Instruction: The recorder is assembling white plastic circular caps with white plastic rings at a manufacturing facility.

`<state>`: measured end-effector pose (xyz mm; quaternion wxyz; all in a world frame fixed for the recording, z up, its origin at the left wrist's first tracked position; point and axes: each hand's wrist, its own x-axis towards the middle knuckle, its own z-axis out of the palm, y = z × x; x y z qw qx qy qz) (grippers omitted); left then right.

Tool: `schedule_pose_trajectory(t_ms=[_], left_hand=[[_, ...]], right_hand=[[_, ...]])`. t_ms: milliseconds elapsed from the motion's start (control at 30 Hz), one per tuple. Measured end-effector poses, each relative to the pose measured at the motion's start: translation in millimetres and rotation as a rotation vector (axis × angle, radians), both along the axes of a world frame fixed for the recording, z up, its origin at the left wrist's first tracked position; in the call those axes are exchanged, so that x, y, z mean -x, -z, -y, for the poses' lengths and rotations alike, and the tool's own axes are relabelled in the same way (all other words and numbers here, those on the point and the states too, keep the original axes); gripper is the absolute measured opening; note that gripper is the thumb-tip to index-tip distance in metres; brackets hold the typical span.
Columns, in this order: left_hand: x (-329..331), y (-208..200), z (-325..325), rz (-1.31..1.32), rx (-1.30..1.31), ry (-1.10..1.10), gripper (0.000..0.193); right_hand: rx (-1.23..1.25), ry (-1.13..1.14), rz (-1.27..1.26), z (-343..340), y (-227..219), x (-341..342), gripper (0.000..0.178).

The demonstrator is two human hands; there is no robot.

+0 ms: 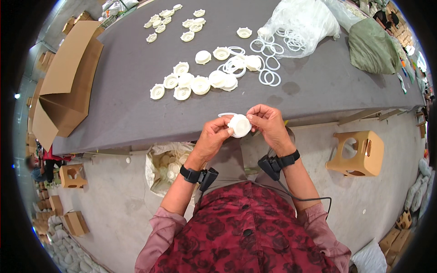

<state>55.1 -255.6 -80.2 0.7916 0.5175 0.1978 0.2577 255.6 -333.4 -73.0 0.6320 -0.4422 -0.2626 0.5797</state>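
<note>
A white round plastic cap (pixel 239 126) is held up just off the near edge of the table. My left hand (pixel 211 140) is closed on its left side, with the thumb across the front. At the cap's upper right rim, my right hand (pixel 269 126) pinches with thumb and forefinger; whether a ring lies under those fingertips cannot be made out. A pale ring (pixel 226 114) shows just above my left fingers. Several white caps (pixel 200 85) lie grouped on the table beyond my hands, some overlapping. Loose translucent rings (pixel 270 78) lie to their right.
A clear plastic bag (pixel 300 22) spills rings on the grey table (pixel 132 100). Farther right lies a green cloth bundle (pixel 373 48). An open cardboard box (pixel 73 86) stands left. Below are a sack of caps (pixel 157 175) and a yellow stool (pixel 359 154).
</note>
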Motion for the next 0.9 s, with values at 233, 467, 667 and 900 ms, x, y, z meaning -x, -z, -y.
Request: schedule_pose_trajectory(t_ms=[233,467,667,900], left_hand=[[-5.2,7.3,16.0,0.204,0.293,-0.076,0.030],[-5.1,17.4,23.0,0.185,0.264,-0.133,0.029],[-16.2,18.6,33.3,0.217,0.279,-0.212,0.030],[-0.2,32.9,36.0,0.231,0.159,-0.206,0.042]], right_hand=[[-0.015,0.061,-0.102,14.6,-2.9,18.5,0.019],[-0.015,0.136,0.193,17.1,-1.4,35.4,0.024],[0.040,0.136,0.076,22.6,-13.6,30.6,0.024],[-0.064,0.050,-0.118,38.2,0.7,33.8,0.019]])
